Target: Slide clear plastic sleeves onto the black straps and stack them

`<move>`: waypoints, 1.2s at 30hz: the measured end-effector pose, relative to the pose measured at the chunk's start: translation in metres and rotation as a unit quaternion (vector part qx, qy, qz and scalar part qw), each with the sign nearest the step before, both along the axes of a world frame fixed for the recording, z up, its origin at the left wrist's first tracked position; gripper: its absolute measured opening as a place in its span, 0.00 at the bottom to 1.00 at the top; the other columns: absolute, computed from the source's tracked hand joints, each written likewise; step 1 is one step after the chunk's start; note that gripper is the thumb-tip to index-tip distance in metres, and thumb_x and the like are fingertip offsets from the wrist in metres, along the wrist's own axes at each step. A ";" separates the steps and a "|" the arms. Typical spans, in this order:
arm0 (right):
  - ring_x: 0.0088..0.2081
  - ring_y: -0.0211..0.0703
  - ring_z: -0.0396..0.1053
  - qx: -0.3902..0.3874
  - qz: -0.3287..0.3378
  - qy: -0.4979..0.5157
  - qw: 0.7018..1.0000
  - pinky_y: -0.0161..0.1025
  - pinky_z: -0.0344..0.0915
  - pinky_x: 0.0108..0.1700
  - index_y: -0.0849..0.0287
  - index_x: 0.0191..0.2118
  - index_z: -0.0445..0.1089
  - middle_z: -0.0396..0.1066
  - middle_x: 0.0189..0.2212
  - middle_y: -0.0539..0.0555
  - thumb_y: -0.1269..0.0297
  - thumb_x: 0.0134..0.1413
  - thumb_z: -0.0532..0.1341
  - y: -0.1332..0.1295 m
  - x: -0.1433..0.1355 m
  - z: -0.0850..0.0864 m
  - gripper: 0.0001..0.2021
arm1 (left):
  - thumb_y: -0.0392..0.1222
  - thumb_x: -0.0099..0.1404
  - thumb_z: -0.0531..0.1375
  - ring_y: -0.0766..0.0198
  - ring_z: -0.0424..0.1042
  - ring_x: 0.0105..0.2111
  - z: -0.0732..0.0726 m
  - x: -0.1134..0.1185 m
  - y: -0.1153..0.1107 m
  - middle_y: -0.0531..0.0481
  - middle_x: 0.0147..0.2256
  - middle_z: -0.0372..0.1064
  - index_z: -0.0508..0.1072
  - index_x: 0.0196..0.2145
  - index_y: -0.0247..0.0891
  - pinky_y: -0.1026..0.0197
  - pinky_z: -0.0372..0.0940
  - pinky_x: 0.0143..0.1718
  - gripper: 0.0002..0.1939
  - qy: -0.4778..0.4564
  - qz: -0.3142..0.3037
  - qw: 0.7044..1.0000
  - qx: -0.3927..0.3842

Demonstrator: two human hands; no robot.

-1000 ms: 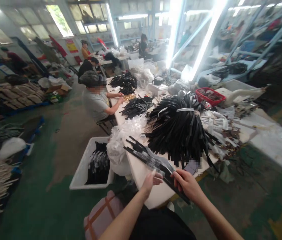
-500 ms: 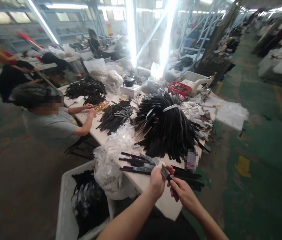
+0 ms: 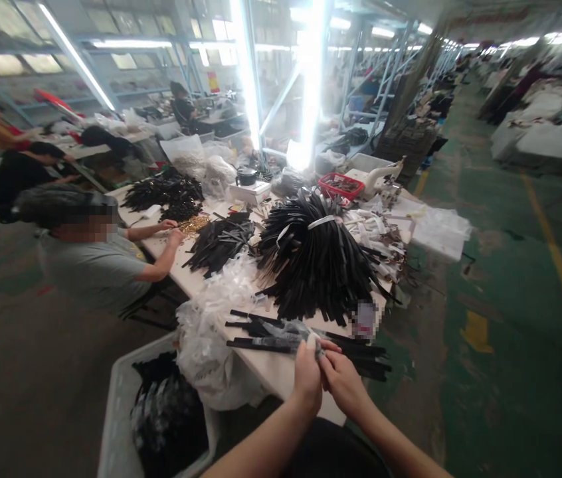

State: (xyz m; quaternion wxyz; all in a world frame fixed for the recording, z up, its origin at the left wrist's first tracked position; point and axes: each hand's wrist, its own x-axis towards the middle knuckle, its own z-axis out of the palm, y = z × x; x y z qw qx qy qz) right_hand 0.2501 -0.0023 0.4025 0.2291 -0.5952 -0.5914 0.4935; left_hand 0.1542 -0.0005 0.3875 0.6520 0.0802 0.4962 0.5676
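Observation:
My left hand and my right hand meet above the near corner of the table, fingers closed around a black strap in a clear plastic sleeve. Most of what they grip is hidden by the fingers. Under and beside them lie several black straps, some with clear plastic over them, their other ends reaching out to the right. Just beyond is a big bundle of black straps, tied with a white band.
White plastic bags hang over the table's left edge, above a white bin of dark wrapped goods. A co-worker in a grey shirt sits at the left, hands near gold-coloured pieces. Farther back stands a red basket.
My right hand has moved in against the left. The dark strap that showed between them is now mostly covered by fingers. The whole view has shifted slightly.

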 end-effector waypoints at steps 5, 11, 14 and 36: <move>0.31 0.46 0.72 -0.001 0.030 -0.032 0.999 0.37 0.60 0.35 0.60 0.30 0.73 0.77 0.28 0.57 0.61 0.64 0.50 0.006 0.002 -0.005 0.18 | 0.51 0.64 0.63 0.54 0.76 0.37 -0.018 -0.008 0.003 0.43 0.34 0.75 0.71 0.36 0.36 0.58 0.68 0.37 0.14 -0.054 -0.018 0.996 -0.064; 0.32 0.45 0.71 -0.023 0.014 -0.102 0.994 0.36 0.55 0.33 0.61 0.27 0.73 0.77 0.29 0.58 0.65 0.61 0.52 0.020 -0.022 -0.025 0.16 | 0.41 0.66 0.58 0.57 0.76 0.33 -0.026 -0.020 0.024 0.44 0.34 0.75 0.69 0.37 0.36 0.58 0.68 0.38 0.06 -0.064 0.010 0.990 -0.123; 0.31 0.45 0.70 -0.029 -0.013 -0.110 0.993 0.36 0.55 0.33 0.62 0.26 0.72 0.76 0.28 0.58 0.66 0.62 0.52 0.022 -0.033 -0.034 0.17 | 0.38 0.62 0.61 0.62 0.74 0.32 -0.040 -0.026 0.017 0.49 0.31 0.74 0.71 0.36 0.36 0.62 0.67 0.39 0.04 -0.050 -0.017 0.992 -0.119; 0.28 0.43 0.69 -0.079 -0.057 -0.146 0.985 0.35 0.52 0.30 0.61 0.24 0.74 0.75 0.24 0.55 0.69 0.58 0.54 0.027 -0.045 -0.069 0.15 | 0.43 0.70 0.50 0.56 0.76 0.29 -0.091 -0.052 0.069 0.41 0.31 0.75 0.69 0.35 0.35 0.58 0.67 0.31 0.12 -0.079 -0.103 0.961 -0.242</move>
